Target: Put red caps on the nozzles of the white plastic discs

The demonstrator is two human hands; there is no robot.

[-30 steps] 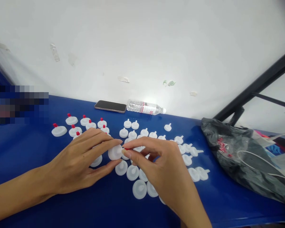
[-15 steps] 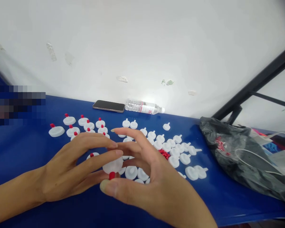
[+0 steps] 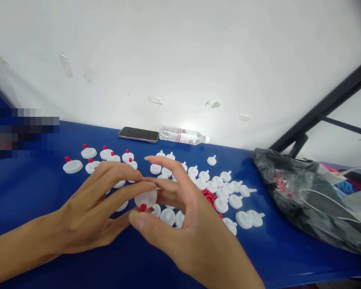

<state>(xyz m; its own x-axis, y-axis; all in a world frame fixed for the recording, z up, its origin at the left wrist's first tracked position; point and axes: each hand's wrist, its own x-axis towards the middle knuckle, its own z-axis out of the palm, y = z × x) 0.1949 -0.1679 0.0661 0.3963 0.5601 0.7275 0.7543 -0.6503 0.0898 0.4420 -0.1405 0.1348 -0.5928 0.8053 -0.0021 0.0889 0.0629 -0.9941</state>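
Between both hands a round white plastic piece (image 3: 146,198) is held above the table, its red cap (image 3: 142,207) pointing down toward me. My left hand (image 3: 93,206) has its fingers closed on the piece's left side. From the right, my right hand (image 3: 192,216) curls round it, thumb by the red cap and forefinger raised clear. Beyond my left hand stand several white pieces with red caps (image 3: 73,166). Several white pieces with bare spouts (image 3: 221,205) lie behind and right of my right hand, around a small heap of loose red caps (image 3: 209,196). My hands hide some pieces.
A phone (image 3: 138,134) and a clear plastic bottle (image 3: 183,135) lie along the white wall on the blue table (image 3: 246,257). At right, a dark plastic bag (image 3: 307,208) holds a clear packet of red bits, beside a slanting black metal bar (image 3: 325,100).
Both hands have lifted the white piece slightly, up and to the right. My right thumb has risen with the red cap. The left fingers have drawn closer together.
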